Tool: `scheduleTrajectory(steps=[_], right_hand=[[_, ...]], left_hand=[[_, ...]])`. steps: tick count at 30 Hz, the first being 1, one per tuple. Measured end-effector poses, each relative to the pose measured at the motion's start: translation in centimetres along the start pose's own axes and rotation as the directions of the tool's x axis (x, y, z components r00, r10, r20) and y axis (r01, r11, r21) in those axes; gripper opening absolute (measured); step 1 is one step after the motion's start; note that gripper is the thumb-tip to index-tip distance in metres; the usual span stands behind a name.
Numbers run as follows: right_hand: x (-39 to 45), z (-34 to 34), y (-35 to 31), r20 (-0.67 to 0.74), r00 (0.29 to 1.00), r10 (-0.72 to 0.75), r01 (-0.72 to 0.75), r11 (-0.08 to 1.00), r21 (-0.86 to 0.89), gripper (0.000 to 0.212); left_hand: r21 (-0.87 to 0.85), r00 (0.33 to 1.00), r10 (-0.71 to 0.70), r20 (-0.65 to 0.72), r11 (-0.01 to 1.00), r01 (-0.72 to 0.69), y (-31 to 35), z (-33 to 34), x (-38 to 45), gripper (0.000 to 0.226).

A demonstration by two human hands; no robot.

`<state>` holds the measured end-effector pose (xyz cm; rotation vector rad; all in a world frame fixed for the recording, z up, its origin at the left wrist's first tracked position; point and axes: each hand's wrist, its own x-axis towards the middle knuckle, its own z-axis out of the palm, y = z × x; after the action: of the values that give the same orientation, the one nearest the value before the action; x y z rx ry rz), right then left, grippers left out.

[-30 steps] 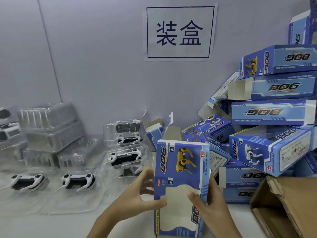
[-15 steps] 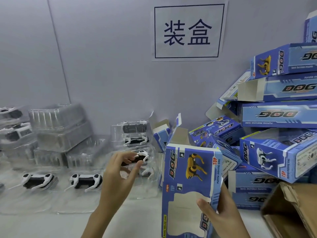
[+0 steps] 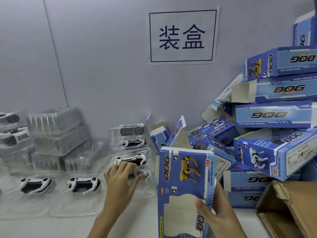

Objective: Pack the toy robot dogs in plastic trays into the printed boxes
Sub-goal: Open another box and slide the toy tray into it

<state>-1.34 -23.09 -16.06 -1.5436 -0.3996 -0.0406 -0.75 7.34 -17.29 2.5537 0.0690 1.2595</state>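
My right hand (image 3: 218, 219) has the open box (image 3: 184, 191) gripped by its lower edge, standing upright on the table (image 3: 133, 225). My left hand (image 3: 120, 179) has its fingers curled over a tray (image 3: 132, 169) with a dog (image 3: 131, 159) in it, just left of the box.

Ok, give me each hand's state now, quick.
Left hand: fingers curled over the toy robot dog in its plastic tray, taking a grip.
Right hand: holding the printed box upright.
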Motion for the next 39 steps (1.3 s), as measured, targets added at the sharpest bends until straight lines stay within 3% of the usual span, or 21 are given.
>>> scheduleTrajectory(steps=[5,11,14,16,21,28,35,39], right_hand=[[0.2,-0.8,-0.4,0.011,0.998,-0.065,0.065,0.998,0.0,0.083],[0.0,-0.6,-0.6,0.032,0.999,-0.026,0.027,1.0,-0.009,0.074],[-0.2,-0.6,-0.6,0.037,0.999,-0.011,0.012,1.0,-0.014,0.068],[-0.3,-0.6,-0.7,0.033,0.999,0.002,-0.002,1.0,-0.006,0.065],[-0.3,-0.5,-0.9,0.026,0.999,0.025,-0.025,1.0,-0.008,0.062],[-0.6,-0.4,-1.3,0.028,0.999,0.027,-0.027,1.0,-0.002,0.07],[-1.1,0.4,-1.7,0.002,1.0,0.03,-0.03,0.999,-0.029,0.081],[-1.1,0.5,-1.6,0.042,0.999,0.031,-0.03,0.999,-0.021,0.083]], left_hand=[[-0.099,0.999,-0.024,-0.038,0.995,0.02,0.4,-1.1,1.1,0.039],[-0.18,0.992,-0.049,-0.118,0.983,0.027,1.3,-3.2,3.2,0.033],[-0.123,0.992,0.033,-0.126,0.991,-0.048,1.6,-3.5,3.5,0.035],[-0.054,0.991,0.083,-0.107,0.995,-0.089,1.6,-3.1,3.3,0.04],[0.009,0.998,0.057,0.037,0.998,-0.058,0.4,-1.0,1.4,0.059],[0.057,0.992,0.072,0.106,0.995,-0.078,-0.2,-0.5,1.1,0.053],[0.001,0.996,0.09,0.026,0.996,-0.09,-0.3,-1.2,1.1,0.039],[-0.025,0.986,0.134,-0.096,0.99,-0.137,0.6,-2.8,2.3,0.034]])
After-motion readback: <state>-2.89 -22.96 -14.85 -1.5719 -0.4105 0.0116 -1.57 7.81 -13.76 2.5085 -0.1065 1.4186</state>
